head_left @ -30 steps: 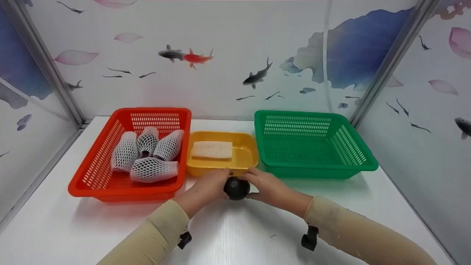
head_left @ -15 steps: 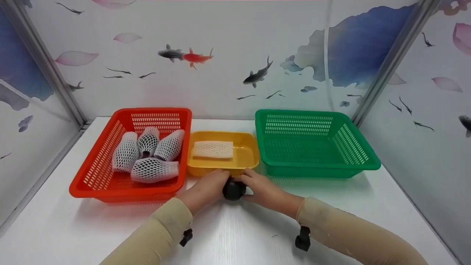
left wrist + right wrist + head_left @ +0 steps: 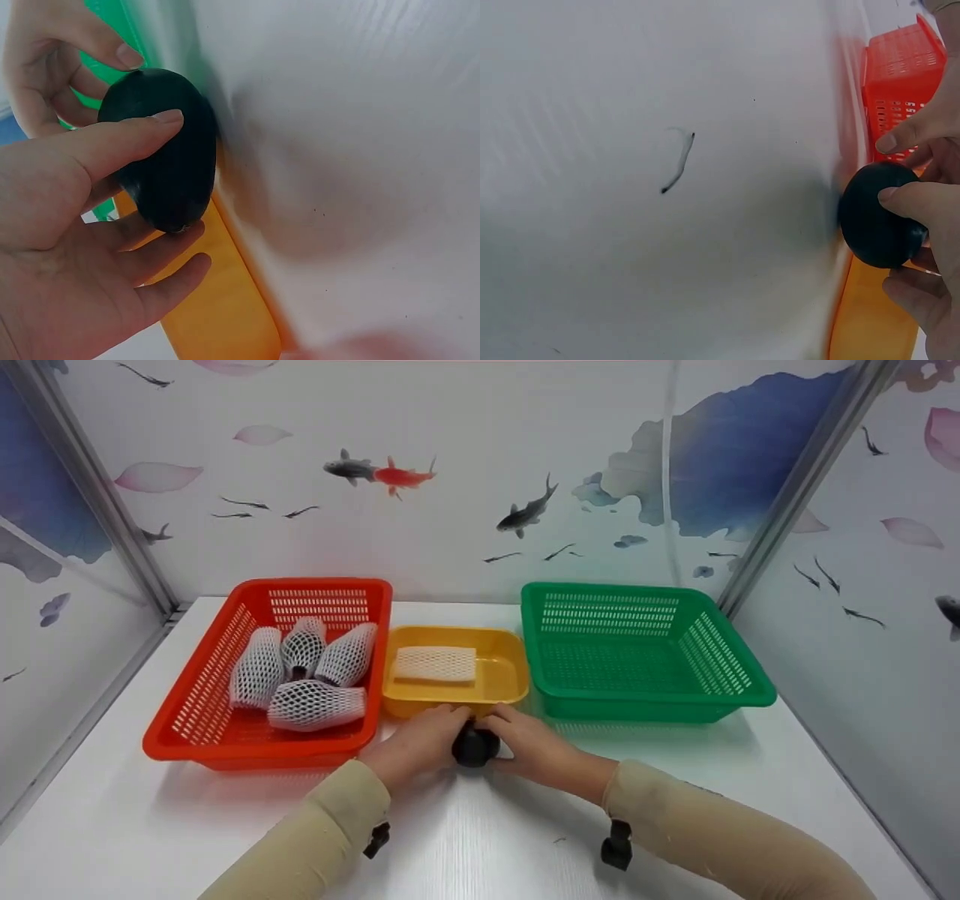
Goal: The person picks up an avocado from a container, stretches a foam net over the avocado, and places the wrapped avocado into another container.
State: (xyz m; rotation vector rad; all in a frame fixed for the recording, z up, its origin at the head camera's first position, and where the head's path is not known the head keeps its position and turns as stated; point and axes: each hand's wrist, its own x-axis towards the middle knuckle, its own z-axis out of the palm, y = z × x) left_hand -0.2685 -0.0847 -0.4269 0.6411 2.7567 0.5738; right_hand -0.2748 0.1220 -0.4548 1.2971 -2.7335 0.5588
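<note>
A dark, glossy, rounded eggplant (image 3: 475, 747) is held between both hands just in front of the yellow tray (image 3: 502, 667). My left hand (image 3: 420, 744) grips it from the left; in the left wrist view its thumb lies over the eggplant (image 3: 176, 169), with fingers underneath. From the right, my right hand (image 3: 536, 744) pinches it, the thumb lying on the near side of the eggplant (image 3: 874, 225) in the right wrist view. The fingertips on the far side are partly hidden. A white foam net sleeve (image 3: 435, 664) lies flat inside the tray.
On the left stands a red basket (image 3: 262, 754) with several items in white foam nets, such as one wrapped piece (image 3: 315, 706). A green basket (image 3: 645, 705) stands on the right. Patterned walls enclose the white table (image 3: 480, 840).
The eggplant and my right hand have shifted slightly left since a second ago. Over the last half second, hands and eggplant have hardly moved.
</note>
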